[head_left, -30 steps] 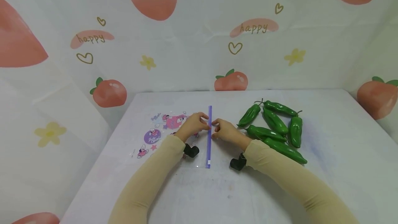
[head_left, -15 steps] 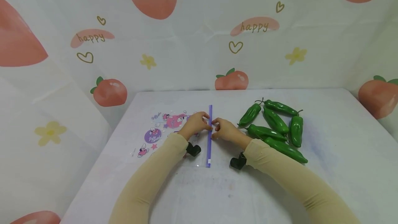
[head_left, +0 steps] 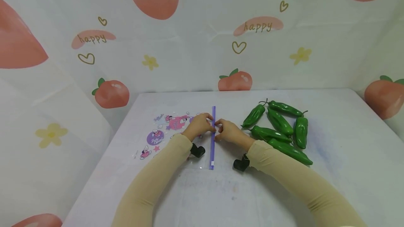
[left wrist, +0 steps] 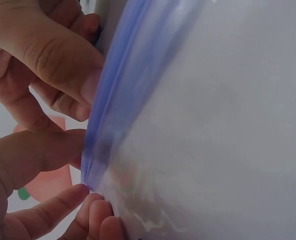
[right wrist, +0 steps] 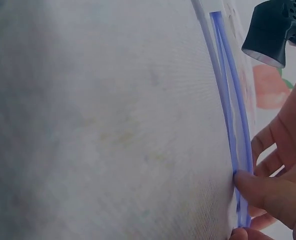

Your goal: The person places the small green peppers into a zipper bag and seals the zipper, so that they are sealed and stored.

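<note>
A clear slider zip bag (head_left: 155, 137) with pink and purple cartoon prints lies flat on the table, its purple zip strip (head_left: 212, 153) on the right side. A white slider (head_left: 212, 163) sits at the strip's near end. My left hand (head_left: 199, 125) pinches the strip from the bag side; its thumb (right wrist: 263, 192) shows at the edge in the right wrist view. From the other side my right hand (head_left: 231, 134) pinches the same edge, its thumb (left wrist: 63, 60) against the strip in the left wrist view. Two blue strip lines (right wrist: 240, 110) stand slightly apart there.
Several glossy green peppers (head_left: 279, 122) lie to the right of my right hand, close to its forearm. Black wrist cameras (head_left: 241, 164) hang under both wrists. A white cloth backdrop (head_left: 189, 62) with peach prints stands behind the table.
Both hands keep their place at the zip strip. My left wrist has shifted slightly to the right; the bag and peppers lie as before.
</note>
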The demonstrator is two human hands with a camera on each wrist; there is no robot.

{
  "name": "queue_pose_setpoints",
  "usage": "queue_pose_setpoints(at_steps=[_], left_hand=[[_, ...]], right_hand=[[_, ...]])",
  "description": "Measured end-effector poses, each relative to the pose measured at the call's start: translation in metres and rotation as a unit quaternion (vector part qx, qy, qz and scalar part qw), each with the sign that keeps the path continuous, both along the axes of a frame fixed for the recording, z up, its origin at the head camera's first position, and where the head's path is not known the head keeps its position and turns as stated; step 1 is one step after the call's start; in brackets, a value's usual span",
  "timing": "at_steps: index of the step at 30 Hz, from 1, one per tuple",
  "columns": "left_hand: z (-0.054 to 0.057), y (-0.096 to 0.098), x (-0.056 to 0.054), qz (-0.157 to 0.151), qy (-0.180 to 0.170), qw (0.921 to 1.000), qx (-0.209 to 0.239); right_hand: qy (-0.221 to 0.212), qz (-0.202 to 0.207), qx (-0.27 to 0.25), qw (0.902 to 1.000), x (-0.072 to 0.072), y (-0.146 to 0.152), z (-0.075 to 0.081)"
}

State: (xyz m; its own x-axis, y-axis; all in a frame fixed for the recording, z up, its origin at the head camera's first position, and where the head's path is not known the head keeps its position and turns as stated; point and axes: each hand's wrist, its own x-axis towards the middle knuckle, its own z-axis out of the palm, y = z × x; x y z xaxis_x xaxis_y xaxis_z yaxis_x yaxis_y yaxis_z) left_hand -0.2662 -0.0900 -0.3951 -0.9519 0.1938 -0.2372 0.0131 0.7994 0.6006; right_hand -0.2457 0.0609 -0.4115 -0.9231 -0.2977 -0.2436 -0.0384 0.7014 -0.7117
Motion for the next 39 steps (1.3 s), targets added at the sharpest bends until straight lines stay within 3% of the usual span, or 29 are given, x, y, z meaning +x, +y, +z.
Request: queue_pose_setpoints(at_steps=[20, 39], left_hand=[[0.0015, -0.0046, -0.0010, -0.003, -0.021, 0.9990, 0.040], [0.0012, -0.0010, -0.0051, -0.002, -0.014, 0.9995, 0.029]], right_hand=[[-0.007, -0.003, 0.003, 1.0000, -0.0007, -0.0005, 0.0006], [0.007, 0.006, 0.013, 0.9999, -0.0014, 0.0007, -0.0012]])
